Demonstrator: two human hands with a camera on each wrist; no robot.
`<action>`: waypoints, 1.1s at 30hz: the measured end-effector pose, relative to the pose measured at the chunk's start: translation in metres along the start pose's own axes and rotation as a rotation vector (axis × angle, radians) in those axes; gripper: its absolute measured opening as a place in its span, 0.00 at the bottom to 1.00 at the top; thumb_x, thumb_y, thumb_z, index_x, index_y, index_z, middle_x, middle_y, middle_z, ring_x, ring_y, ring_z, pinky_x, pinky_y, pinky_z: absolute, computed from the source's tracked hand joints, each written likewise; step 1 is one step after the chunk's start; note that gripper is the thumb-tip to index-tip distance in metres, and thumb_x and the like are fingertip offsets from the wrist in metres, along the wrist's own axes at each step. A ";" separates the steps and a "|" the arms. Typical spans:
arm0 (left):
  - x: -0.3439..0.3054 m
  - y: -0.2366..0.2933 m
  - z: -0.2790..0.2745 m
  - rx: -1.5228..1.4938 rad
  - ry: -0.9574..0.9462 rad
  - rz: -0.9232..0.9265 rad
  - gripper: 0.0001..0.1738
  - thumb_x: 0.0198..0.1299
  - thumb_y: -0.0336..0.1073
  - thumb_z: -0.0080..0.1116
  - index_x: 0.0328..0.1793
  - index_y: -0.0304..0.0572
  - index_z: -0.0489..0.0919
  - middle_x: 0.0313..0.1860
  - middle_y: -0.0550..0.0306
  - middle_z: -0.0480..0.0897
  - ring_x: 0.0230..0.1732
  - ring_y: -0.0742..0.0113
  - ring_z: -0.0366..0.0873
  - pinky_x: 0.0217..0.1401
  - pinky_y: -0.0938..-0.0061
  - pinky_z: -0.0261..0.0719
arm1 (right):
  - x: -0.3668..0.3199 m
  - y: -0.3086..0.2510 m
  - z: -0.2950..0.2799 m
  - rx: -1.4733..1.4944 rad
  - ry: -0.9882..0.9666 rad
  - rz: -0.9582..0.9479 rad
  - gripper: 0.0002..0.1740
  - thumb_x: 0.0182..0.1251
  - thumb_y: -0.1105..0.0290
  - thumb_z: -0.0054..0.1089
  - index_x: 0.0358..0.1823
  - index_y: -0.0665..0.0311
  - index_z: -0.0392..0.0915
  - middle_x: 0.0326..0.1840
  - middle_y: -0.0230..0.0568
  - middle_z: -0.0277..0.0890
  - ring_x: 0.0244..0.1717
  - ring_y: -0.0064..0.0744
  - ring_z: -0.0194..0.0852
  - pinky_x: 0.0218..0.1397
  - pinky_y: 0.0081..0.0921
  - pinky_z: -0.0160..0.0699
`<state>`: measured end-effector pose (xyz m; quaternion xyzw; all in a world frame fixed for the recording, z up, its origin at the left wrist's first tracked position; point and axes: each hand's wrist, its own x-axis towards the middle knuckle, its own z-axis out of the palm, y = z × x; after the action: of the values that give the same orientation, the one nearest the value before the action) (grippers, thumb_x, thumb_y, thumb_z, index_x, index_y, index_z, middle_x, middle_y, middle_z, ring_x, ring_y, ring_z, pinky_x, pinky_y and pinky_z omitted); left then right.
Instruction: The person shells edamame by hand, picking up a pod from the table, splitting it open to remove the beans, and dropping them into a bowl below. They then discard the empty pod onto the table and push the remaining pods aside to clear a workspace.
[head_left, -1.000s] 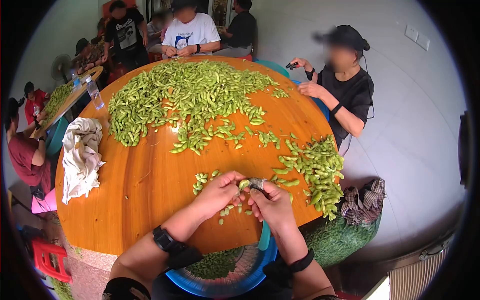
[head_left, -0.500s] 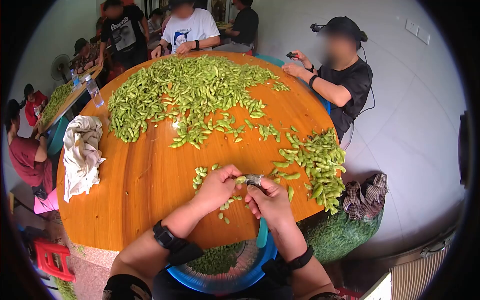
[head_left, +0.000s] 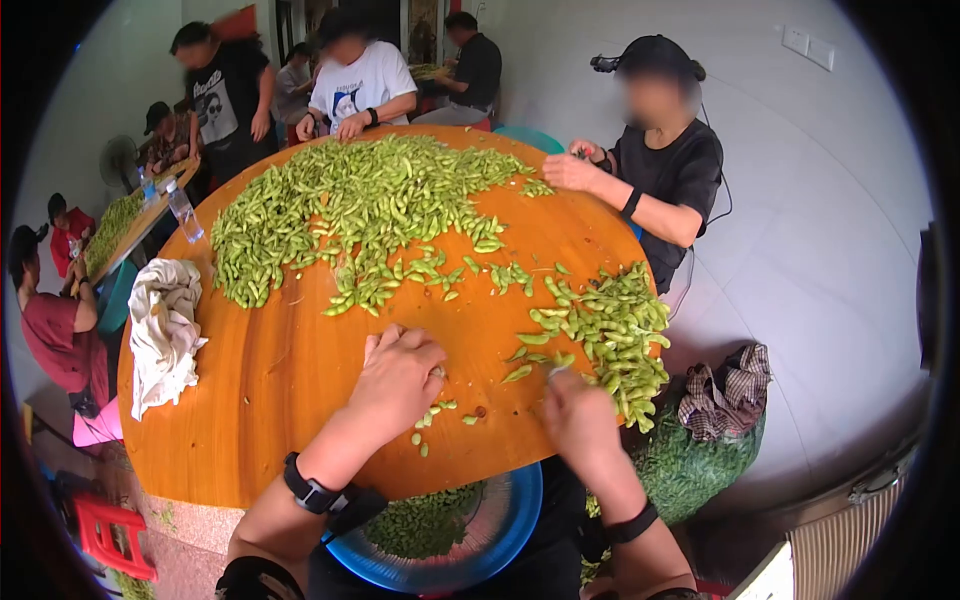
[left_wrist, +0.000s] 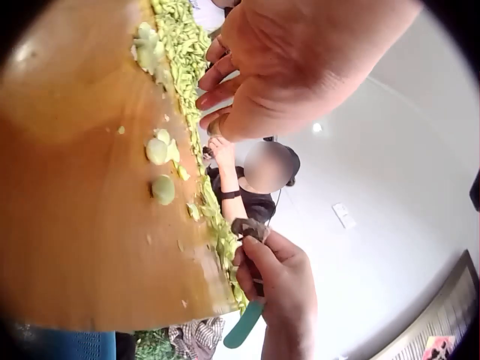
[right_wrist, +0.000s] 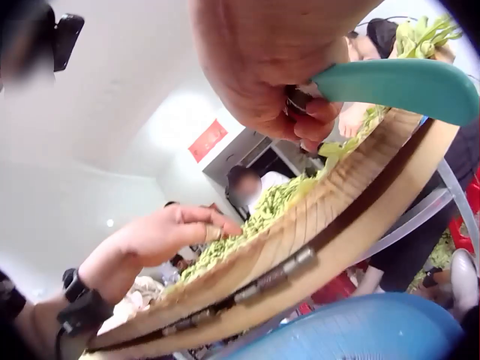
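Note:
My left hand hovers low over the table beside loose shelled beans; its fingers are loosely bent, and in the left wrist view no pod shows in them. My right hand is by the near edge of the right-hand pod pile, blurred in the head view. It grips a tool with a teal handle, which also sticks out of the curled fingers in the right wrist view. Something dark and crumpled covers its fingertips. Whether it touches a pod cannot be told.
A large pod heap covers the table's far part. White cloth and a bottle are at left. A blue basin with beans sits below the near edge. A person in black works at right; a green sack stands below.
The hands were together at a pod and have parted: the left moved left and up, the right moved right and down to the side pile. The head view has shifted slightly.

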<state>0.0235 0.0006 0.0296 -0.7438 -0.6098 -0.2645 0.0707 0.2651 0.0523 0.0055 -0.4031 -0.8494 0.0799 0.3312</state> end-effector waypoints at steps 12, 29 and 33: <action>0.131 -0.022 0.072 -0.091 -0.028 0.147 0.10 0.55 0.28 0.56 0.44 0.37 0.80 0.47 0.50 0.79 0.50 0.47 0.75 0.57 0.59 0.73 | -0.003 0.015 0.005 0.098 -0.069 0.061 0.05 0.59 0.74 0.55 0.35 0.67 0.73 0.28 0.54 0.75 0.28 0.58 0.76 0.30 0.46 0.77; 0.127 0.028 0.089 0.063 -0.266 -0.082 0.09 0.56 0.30 0.55 0.42 0.35 0.75 0.37 0.39 0.80 0.39 0.42 0.80 0.42 0.56 0.79 | -0.001 0.028 -0.001 0.422 -0.046 0.124 0.05 0.61 0.74 0.55 0.34 0.68 0.71 0.27 0.55 0.72 0.32 0.59 0.75 0.33 0.45 0.74; 0.075 0.034 0.057 -0.559 -0.216 -0.117 0.07 0.60 0.26 0.55 0.44 0.35 0.75 0.35 0.54 0.82 0.33 0.61 0.82 0.35 0.68 0.78 | 0.005 0.014 -0.003 0.604 0.048 0.261 0.05 0.62 0.76 0.56 0.33 0.70 0.70 0.25 0.56 0.71 0.29 0.58 0.73 0.30 0.40 0.71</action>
<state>0.0818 0.0818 0.0249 -0.7218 -0.5592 -0.3452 -0.2172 0.2733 0.0649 0.0052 -0.3938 -0.7206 0.3604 0.4426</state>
